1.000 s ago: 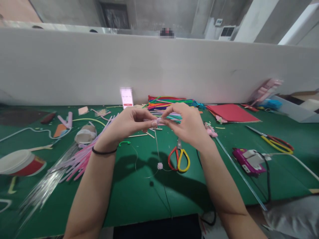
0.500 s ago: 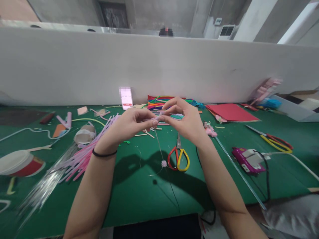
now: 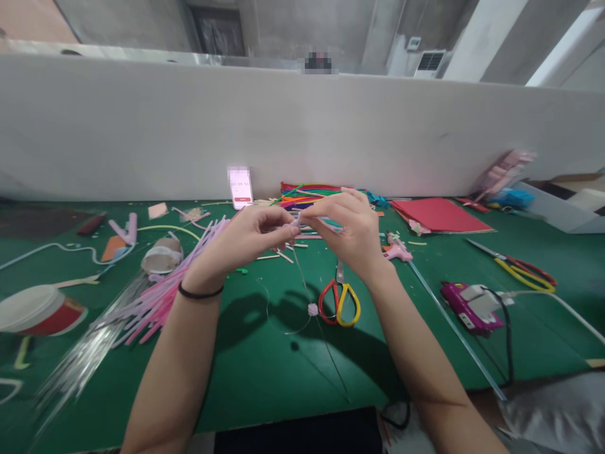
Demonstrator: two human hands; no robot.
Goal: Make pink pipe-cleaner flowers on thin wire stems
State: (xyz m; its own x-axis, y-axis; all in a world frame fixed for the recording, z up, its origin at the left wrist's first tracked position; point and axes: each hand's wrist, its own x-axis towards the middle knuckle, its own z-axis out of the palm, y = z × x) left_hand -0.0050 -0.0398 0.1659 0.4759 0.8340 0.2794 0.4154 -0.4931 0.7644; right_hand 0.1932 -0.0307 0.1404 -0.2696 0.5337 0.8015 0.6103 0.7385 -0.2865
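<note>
Above the green table, my left hand pinches a small lilac pipe cleaner piece between thumb and fingers. My right hand meets it there, its fingertips closed on the same piece; the fingers partly hide it. A thin wire hangs from the pinch. Lower on that wire sits a small pale pink ball, beside scissors with one red and one yellow handle. A bundle of pink and lilac pipe cleaners lies left of my left forearm.
Thin silver wires, a paper cup and a tape roll are at left. A phone leans on the white partition. Rightward are a pink glue gun, a purple power strip, red sheets and second scissors.
My right hand has turned, its fingers folding down closer over the lilac piece. My left hand stays nearly still. The hanging wire and ball have shifted slightly.
</note>
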